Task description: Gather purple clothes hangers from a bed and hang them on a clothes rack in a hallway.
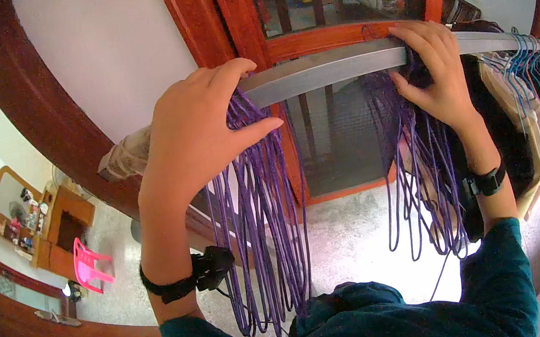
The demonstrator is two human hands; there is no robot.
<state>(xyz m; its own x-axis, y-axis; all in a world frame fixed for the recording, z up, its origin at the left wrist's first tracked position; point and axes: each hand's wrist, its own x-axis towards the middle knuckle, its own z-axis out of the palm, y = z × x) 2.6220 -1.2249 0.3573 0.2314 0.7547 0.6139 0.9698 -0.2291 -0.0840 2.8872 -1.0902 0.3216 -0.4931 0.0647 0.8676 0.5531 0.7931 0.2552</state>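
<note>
A metal rail (323,72) runs across in front of me at chest height. From it hangs a thick bundle of purple wire hangers (256,214) on the left, edge-on, their lower ends in long narrow loops. My left hand (203,126) curls around the top of this bundle, fingers over the rail and thumb across the front. Farther right, my right hand (433,66) clasps the top of a smaller bunch of purple wire hangers (426,179), with its fingertips over the rail and its thumb below. The hooks are mostly hidden behind my hands.
Clothes (517,125) on blue hangers (525,47) crowd the rail's right end. Wrapping covers its left end (129,152). Behind stands a wooden door with dark glass (341,139). A pink plastic chair (89,265) and a dresser with a mirror (52,223) are far left.
</note>
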